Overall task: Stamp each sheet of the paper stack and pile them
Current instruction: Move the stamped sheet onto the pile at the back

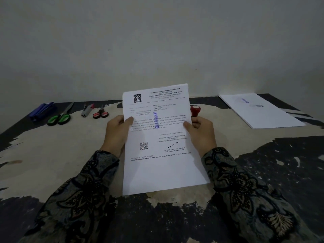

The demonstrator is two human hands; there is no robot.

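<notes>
I hold a printed sheet [161, 165] upright over the middle of the table, with a blue stamp mark running down its centre. My left hand [115, 132] grips its left edge, thumb on the front. My right hand [201, 132] grips the right edge and also holds the red-handled stamp [195, 110], which sticks up behind the fingers. Whether more sheets sit behind this one is hidden. A pile of stamped sheets [263, 113] lies flat at the far right.
Along the far left edge lie a blue stapler-like tool [42, 110], green-handled scissors [60, 117], a staple remover [86, 110] and small red-handled scissors [100, 114]. The worn table top [52, 155] ends at a pale wall close behind.
</notes>
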